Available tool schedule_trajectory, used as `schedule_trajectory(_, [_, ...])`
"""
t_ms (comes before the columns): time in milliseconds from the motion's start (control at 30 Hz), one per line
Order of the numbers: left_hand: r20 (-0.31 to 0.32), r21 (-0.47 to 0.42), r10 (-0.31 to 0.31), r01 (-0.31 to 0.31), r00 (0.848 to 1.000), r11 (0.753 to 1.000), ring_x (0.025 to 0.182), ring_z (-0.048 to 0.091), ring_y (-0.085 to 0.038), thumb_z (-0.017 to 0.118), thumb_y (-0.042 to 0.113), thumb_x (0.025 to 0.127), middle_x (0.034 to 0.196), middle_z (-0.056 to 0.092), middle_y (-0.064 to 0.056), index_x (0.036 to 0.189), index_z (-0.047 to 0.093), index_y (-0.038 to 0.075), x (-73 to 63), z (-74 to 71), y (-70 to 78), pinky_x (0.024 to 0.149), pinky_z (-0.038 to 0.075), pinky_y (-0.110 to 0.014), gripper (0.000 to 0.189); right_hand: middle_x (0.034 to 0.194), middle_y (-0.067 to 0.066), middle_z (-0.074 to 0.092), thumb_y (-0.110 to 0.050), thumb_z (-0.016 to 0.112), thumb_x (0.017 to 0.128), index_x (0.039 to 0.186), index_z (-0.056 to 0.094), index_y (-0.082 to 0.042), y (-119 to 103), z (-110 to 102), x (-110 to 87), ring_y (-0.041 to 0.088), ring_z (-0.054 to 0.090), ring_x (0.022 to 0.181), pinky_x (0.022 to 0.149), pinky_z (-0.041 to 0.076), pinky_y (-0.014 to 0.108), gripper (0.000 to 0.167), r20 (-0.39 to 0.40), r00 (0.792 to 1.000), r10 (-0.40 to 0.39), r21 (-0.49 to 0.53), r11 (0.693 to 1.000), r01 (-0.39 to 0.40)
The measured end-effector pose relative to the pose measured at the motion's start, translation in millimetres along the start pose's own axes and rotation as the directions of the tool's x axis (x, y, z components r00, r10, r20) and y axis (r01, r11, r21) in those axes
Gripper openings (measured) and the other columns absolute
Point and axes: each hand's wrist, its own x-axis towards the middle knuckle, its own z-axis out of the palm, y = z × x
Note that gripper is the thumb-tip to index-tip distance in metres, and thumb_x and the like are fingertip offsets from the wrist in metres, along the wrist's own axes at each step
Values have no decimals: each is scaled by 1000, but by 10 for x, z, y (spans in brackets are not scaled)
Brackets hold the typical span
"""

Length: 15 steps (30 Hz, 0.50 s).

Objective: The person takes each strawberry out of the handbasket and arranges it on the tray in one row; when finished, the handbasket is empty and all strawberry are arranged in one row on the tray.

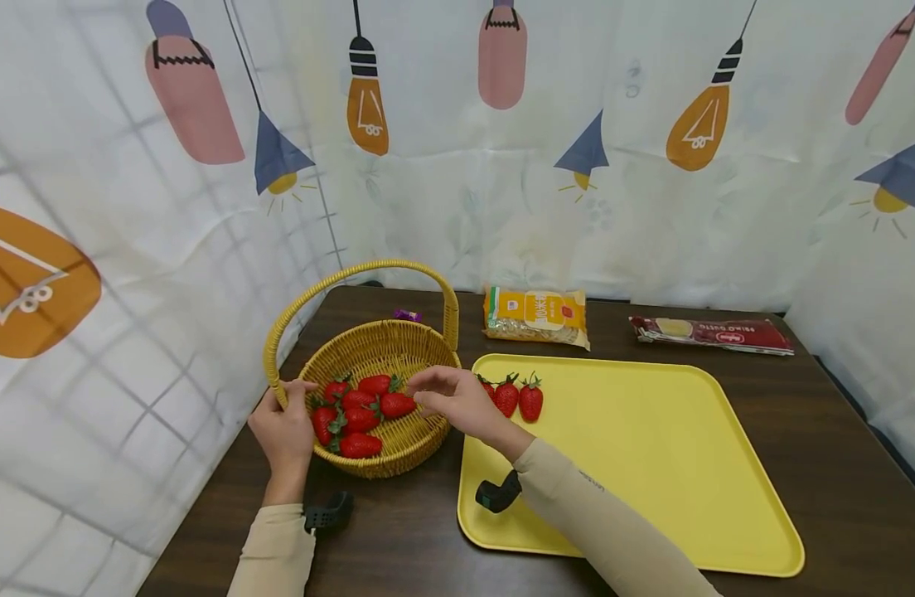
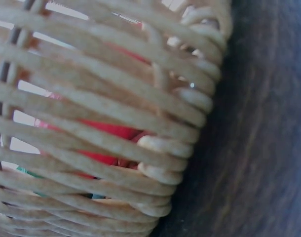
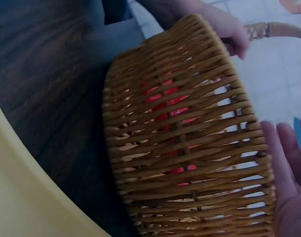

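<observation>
A yellow woven basket [image 1: 413, 452] with a tall arched handle stands on the left of the table, with several strawberries [image 1: 360, 419] inside, mostly toward its left. My left hand [image 1: 284, 423] grips the basket's left rim at the foot of the handle. Over the right rim is my right hand [image 1: 457, 402], its fingers reaching into the basket beside a strawberry [image 1: 396, 405]. The right wrist view shows its fingers [image 3: 288, 153] loosely extended behind the weave, with nothing seen in them. More strawberries [image 1: 530, 400] lie at the left edge of a yellow tray [image 1: 636, 464], partly hidden by the right hand.
Behind the tray lie a yellow food packet [image 1: 536, 317] and a long dark red packet [image 1: 711, 333]. A small purple wrapped item [image 1: 408, 315] sits behind the basket. A patterned curtain [image 1: 457, 207] closes off the back and left of the dark wooden table [image 1: 398, 539].
</observation>
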Motion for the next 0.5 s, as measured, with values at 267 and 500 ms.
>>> schedule_trajectory(267, [-5, 7, -2, 2, 1000, 1000, 40, 22, -8, 51, 26, 101, 45, 43, 8, 75, 75, 1, -4, 1, 8, 45, 21, -26, 43, 108, 7, 69, -18, 65, 93, 116, 69, -6, 18, 154, 199, 13, 63, 93, 80, 51, 27, 26, 141, 990, -7, -273, 961, 45])
schedule_trajectory(500, [-5, 12, -12, 12, 1000, 1000, 40, 21, -9, 51, 26, 101, 44, 40, 4, 74, 75, 1, -13, 0, 17, 44, 20, -27, 44, 113, 2, 70, -22, 67, 93, 117, 69, -10, 55, 268, 354, 4, 62, 100, 85, 48, 22, 27, 272, 961, 52, -425, 902, 72])
